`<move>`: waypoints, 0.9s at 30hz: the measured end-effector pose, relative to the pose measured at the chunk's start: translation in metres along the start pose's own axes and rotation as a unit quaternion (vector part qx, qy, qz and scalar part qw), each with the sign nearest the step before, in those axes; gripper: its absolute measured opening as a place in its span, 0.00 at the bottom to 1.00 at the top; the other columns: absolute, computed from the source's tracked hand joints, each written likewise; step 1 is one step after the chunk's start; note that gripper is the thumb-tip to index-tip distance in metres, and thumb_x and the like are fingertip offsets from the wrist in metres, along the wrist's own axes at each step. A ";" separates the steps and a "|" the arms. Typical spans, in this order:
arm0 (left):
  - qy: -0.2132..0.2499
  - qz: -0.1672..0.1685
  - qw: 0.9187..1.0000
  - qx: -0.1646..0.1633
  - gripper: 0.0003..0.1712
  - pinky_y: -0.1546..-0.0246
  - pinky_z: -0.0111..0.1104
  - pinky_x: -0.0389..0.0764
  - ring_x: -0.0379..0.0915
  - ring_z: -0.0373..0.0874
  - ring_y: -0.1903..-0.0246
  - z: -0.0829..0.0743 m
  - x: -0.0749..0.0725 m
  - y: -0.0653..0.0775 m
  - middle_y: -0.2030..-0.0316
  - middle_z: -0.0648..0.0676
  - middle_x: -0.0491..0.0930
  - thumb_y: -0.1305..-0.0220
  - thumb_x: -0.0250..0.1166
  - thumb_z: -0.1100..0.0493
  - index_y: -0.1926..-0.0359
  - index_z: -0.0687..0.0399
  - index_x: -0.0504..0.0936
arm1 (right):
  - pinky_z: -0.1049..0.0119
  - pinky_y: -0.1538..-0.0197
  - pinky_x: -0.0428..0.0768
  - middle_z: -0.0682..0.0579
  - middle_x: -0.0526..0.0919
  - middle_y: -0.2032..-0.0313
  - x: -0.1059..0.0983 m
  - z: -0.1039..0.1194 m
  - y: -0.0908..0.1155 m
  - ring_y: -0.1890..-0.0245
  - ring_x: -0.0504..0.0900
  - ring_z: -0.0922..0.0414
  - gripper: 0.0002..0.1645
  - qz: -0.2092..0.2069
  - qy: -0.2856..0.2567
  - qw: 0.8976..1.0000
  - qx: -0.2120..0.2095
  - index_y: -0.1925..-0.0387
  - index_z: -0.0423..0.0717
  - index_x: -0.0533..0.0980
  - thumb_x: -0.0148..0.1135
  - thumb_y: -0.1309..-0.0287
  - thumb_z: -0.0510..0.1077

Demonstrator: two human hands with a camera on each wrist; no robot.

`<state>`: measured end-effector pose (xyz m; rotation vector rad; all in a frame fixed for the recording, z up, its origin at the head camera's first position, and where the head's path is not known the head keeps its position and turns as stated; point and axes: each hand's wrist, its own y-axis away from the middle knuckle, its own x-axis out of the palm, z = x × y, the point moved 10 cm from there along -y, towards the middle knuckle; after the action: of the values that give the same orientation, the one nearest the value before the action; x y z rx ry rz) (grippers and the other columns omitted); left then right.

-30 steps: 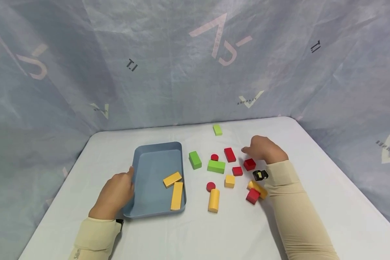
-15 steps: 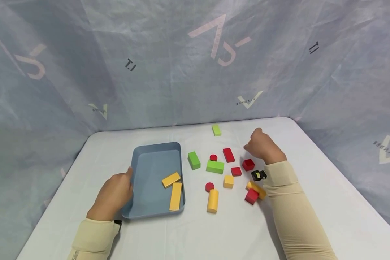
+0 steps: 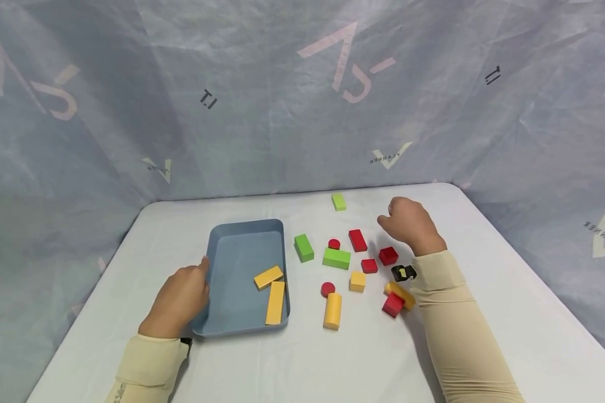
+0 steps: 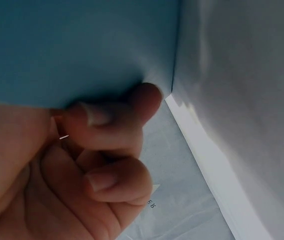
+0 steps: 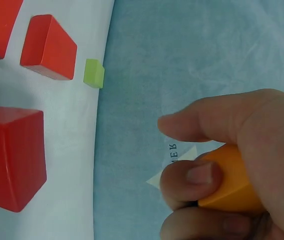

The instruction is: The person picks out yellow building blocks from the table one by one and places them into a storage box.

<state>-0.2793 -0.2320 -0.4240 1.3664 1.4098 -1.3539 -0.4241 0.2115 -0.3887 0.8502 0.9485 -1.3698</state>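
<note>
Lower left of head view: beige L sleeve [image 3: 148, 361]; lower right: R sleeve [image 3: 464, 336], both over white table [image 3: 302, 369]. Lower center: yel cyl [image 3: 333, 311] lying down, tip just below dark red disc [image 3: 327, 289]. Right of that, near R sleeve: red cube [image 3: 393, 305], overlapping 2nd cyl [image 3: 407, 298] in view; can't tell if they touch.

L hand [image 3: 178, 299], left of center, holds tray [image 3: 232, 308] by its left side; left wrist view has fingers curled, tips on the tray, thumb hidden. In tray, lower right: yel bar [image 3: 275, 303] and short bar [image 3: 269, 277], close together.

Mid frame: yel cube [image 3: 357, 281], small red blk [image 3: 369, 266] up & right of it, then dark cube [image 3: 388, 256] beneath R hand. Left of those: green blk [image 3: 336, 258] w/ small disc [image 3: 334, 244] just behind; 2nd green blk [image 3: 304, 248] nearer tray. Red bar [image 3: 358, 240] a bit farther up.

R hand [image 3: 410, 225], right of center, cam [image 3: 404, 272] at wrist. Right wrist view, lower right: fingers curled round yel blk [image 5: 234, 182] against palm, top digit reaching out clear of it. Head view hides that blk.

Far edge, upper center: lt green blk [image 3: 339, 202]. Behind, grey cloth [image 3: 272, 129] w/ pink & yel prints fills upper half.
</note>
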 end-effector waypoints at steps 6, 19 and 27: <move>-0.003 0.003 1.000 0.000 0.28 0.76 0.40 0.78 0.78 0.46 0.75 -0.001 -0.001 -0.001 0.64 0.70 0.85 0.36 0.59 0.73 0.35 0.82 0.72 | 0.61 0.75 0.66 0.54 0.62 0.88 -0.008 0.004 0.001 0.83 0.65 0.55 0.26 -0.044 -0.018 0.999 -0.016 0.88 0.48 0.70 0.60 0.35 0.50; -0.002 -0.001 1.000 0.002 0.28 0.73 0.43 0.81 0.84 0.54 0.69 -0.001 -0.001 0.000 0.62 0.71 0.85 0.36 0.60 0.73 0.36 0.82 0.72 | 0.59 0.69 0.74 0.43 0.77 0.68 -0.012 0.012 0.001 0.69 0.75 0.49 0.17 -0.040 -0.058 0.997 -0.028 0.61 0.40 0.77 0.59 0.32 0.52; -0.003 -0.005 1.000 0.008 0.28 0.75 0.43 0.80 0.84 0.55 0.71 -0.003 -0.003 0.000 0.63 0.71 0.85 0.37 0.60 0.73 0.36 0.82 0.73 | 0.49 0.50 0.84 0.32 0.69 0.43 -0.014 0.019 0.002 0.51 0.75 0.42 0.30 -0.043 -0.052 0.997 -0.047 0.31 0.30 0.70 0.55 0.31 0.40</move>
<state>-0.2779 -0.2295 -0.4203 1.3671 1.4070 -1.3768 -0.4205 0.2000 -0.3683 0.6679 0.9708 -1.4179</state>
